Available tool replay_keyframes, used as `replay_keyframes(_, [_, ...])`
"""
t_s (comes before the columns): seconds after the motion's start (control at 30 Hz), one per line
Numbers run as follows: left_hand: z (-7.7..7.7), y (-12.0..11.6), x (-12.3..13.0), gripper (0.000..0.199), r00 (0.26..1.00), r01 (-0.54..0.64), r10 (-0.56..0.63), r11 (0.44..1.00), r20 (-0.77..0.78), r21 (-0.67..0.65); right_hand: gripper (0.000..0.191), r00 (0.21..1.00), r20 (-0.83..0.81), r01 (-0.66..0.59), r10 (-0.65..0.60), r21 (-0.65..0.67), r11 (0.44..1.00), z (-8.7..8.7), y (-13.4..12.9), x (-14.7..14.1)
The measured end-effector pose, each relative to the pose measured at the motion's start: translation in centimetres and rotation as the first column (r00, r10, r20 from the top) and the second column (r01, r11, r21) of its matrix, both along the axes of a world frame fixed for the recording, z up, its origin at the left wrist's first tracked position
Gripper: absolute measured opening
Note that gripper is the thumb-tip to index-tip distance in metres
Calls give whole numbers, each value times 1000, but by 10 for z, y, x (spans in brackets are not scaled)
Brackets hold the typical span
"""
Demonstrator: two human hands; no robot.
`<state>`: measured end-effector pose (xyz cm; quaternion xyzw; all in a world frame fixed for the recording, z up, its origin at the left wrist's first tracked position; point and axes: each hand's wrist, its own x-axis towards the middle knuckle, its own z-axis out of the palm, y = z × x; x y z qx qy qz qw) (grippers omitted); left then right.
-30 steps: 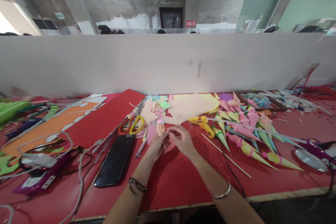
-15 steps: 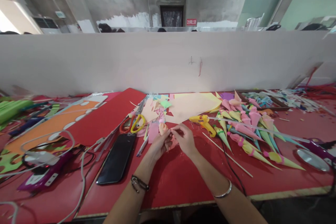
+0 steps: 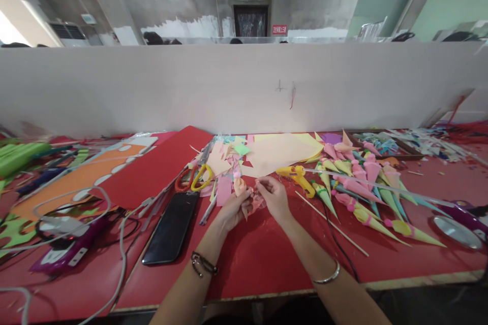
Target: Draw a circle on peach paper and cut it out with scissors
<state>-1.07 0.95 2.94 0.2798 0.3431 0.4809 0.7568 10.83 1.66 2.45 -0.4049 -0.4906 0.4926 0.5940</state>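
Observation:
My left hand (image 3: pixel 235 208) is closed round a small peach paper figure (image 3: pixel 239 186) with a pink ball at its top, above the red table. Just to its right, my right hand (image 3: pixel 271 194) has its thumb and index finger pinched; anything between the tips is too small to make out. The two hands are a little apart. Beyond my right hand lies a yellow glue gun (image 3: pixel 296 177), and left of my left hand is a pink paper strip (image 3: pixel 224 190).
Yellow-handled scissors (image 3: pixel 202 177) and a black phone (image 3: pixel 171 228) lie at the left, near red card (image 3: pixel 152 170). Paper cones (image 3: pixel 362 183) are heaped at the right. A thin stick (image 3: pixel 331 223) and a dark cable lie before them. A white partition (image 3: pixel 190 89) stands behind.
My right hand has moved slightly away from my left, opening a gap between the fingertips. The whole view has shifted a little.

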Motion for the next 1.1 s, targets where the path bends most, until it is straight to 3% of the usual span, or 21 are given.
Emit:
replay_keyframes(0.37, [4,-1,1,20,1000,-15,15,1000,-5,-27,26,1000,13,10,-10,60,998,4,-3,2])
replay_keyframes(0.6, [6,-1,0,5,1000,-3,4,999,27,-32,17,998,-61,-14,12,-25,1000,-3,1,-1])
replay_keyframes(1.1, [9,-1,1,13,996,64,-60,996,65,-69,20,1000,18,-23,23,13,1000,-3,-1,0])
